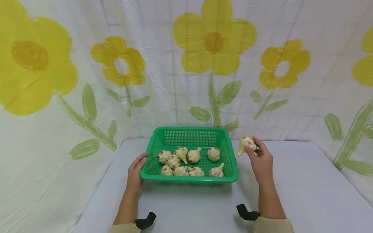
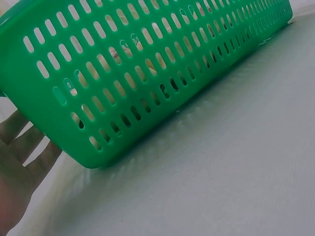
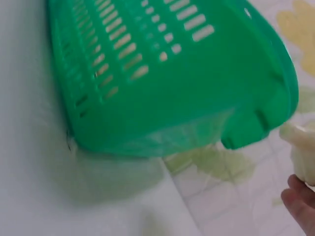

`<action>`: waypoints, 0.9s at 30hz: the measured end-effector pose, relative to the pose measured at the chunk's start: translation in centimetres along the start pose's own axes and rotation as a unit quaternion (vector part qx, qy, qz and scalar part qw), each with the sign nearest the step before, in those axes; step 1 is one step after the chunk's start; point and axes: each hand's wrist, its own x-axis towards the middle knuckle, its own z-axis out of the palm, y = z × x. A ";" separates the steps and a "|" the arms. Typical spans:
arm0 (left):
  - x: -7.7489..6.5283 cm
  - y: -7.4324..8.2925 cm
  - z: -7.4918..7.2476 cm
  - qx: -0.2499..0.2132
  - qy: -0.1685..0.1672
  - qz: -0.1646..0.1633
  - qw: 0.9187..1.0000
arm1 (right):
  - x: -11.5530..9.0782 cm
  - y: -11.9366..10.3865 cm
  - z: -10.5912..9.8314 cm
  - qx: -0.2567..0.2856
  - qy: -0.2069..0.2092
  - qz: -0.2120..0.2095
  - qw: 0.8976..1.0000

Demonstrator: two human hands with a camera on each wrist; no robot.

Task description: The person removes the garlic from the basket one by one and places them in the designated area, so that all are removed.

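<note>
In the head view, a green plastic basket (image 1: 189,177) stands on the table and holds several garlic bulbs (image 1: 194,155), pale with purplish marks. My left hand (image 1: 136,173) rests against its left side, fingertips at the rim. The left wrist view shows those fingers (image 2: 40,156) fairly straight and slightly spread beside the perforated wall; the thumb is not seen there. Just off the basket's right rim, my right hand (image 1: 260,160) pinches a garlic bulb (image 1: 246,144) between thumb and fingers, its stem pointing down and left. Only part of this bulb appears in the right wrist view.
A white tabletop (image 1: 189,207) lies under the basket, its far edge just behind. Beyond hangs a pale curtain (image 1: 163,97) printed with yellow flowers. Black curved pieces (image 1: 247,212) sit at both wrists near the sleeve cuffs.
</note>
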 end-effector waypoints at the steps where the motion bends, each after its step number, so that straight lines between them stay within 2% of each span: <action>1: 0.0 0.0 0.0 0.000 -0.002 -0.001 1.000 | 0.1 0.3 -0.3 0.006 0.013 0.009 1.000; 8: 0.1 0.1 -0.1 0.002 -0.010 -0.002 1.000 | 0.9 2.4 -1.2 0.041 0.078 0.059 0.994; 12: 0.1 0.0 0.0 0.011 -0.005 -0.003 1.000 | 1.1 3.6 -1.2 0.037 0.093 0.079 0.992; 21: 0.2 0.1 0.0 0.000 -0.007 -0.004 1.000 | 1.2 5.5 -0.9 0.035 0.081 0.137 0.987; 27: 0.1 0.0 -0.1 -0.002 -0.005 -0.006 1.000 | 1.1 6.5 -0.9 -0.042 0.037 0.155 0.986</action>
